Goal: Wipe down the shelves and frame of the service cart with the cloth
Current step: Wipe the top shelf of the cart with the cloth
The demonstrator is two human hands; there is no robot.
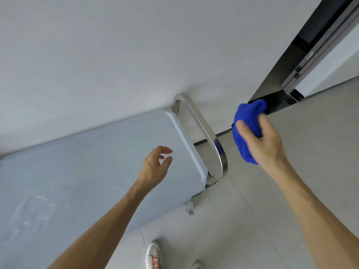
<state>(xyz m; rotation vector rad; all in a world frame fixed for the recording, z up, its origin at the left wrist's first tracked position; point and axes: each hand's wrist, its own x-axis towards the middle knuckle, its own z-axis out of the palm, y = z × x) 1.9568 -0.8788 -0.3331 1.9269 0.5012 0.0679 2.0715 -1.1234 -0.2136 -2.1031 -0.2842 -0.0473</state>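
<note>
Blue bunched fleecy cloth (pixel 245 129) is sitting gripped in the right hand (pixel 262 140), right of centre; left hand (pixel 155 166) is hovering, fingers loosely curled, holding nothing.

Fuzzy blue cloth (pixel 245 133), glossy steel cart handle (pixel 204 131), smooth pale plastic shelf (pixel 97 162)

Two bare forearms reach into the head view, no sleeves on either one, nothing at the wrists: no watch, no band, no glove. The left hand (pixel 155 166) is bare too, no ring showing on the fingers that can be seen. Same story on the right hand (pixel 262 140), plain knuckles, nothing worn. Down at the bottom edge there's a white shoe (pixel 154 255) with reddish-pink laces criss-crossing the top, and beside it the pale toe of a second shoe (pixel 197 265), mostly cut off by the frame.
</note>
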